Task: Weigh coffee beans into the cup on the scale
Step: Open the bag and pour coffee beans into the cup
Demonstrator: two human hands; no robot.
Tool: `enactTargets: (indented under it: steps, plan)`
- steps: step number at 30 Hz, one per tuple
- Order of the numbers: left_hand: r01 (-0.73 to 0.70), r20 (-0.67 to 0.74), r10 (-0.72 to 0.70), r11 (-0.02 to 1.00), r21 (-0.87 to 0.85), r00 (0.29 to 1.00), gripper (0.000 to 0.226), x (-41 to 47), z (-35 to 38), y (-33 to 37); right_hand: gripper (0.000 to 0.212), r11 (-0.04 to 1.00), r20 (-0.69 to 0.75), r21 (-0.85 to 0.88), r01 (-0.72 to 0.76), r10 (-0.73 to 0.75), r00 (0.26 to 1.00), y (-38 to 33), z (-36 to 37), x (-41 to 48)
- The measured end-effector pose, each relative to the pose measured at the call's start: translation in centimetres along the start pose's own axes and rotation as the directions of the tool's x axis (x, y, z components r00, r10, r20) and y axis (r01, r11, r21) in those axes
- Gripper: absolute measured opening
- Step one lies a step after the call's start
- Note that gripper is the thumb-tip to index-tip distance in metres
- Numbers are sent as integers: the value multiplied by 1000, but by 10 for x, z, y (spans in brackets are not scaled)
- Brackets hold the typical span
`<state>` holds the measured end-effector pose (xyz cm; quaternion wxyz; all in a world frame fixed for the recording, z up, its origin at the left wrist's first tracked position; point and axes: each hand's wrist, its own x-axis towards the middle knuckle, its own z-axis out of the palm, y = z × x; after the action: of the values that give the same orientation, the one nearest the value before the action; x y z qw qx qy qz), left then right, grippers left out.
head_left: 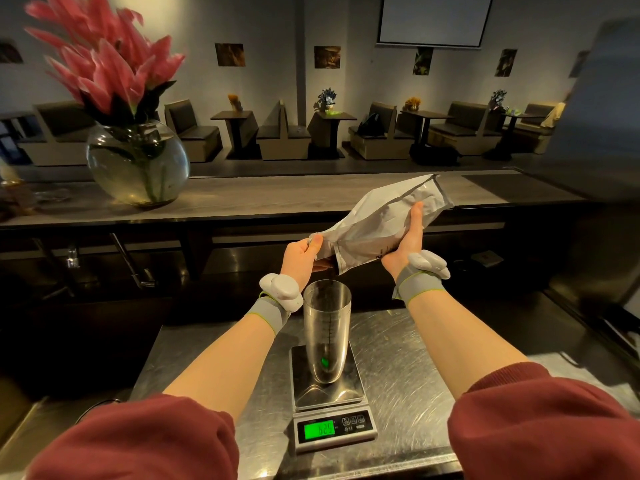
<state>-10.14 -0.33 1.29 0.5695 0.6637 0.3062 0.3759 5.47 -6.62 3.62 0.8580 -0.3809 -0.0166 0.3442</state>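
Observation:
A tall steel cup (326, 330) stands upright on a small digital scale (330, 414) whose green display is lit. Above the cup I hold a silver coffee bag (384, 216) tilted down to the left, mouth over the cup's rim. My left hand (300, 256) pinches the bag's open lower end. My right hand (407, 242) grips the bag's body from below, thumb on top. A thin dark stream of beans falls from the bag's mouth into the cup.
The scale sits on a scratched steel worktop (398, 368). Behind it runs a higher wooden bar counter (277, 195) with a round glass vase of pink flowers (136, 161) at the left. Booths and tables fill the room beyond.

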Motion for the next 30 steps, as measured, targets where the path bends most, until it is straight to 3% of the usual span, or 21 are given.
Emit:
enactTargets:
  steps: [30]
  plan:
    - [-8,-1,8,1000,-7,1000,35,1,2,-2,81,1000,3,-6,-8,8,1000,0,-3,1]
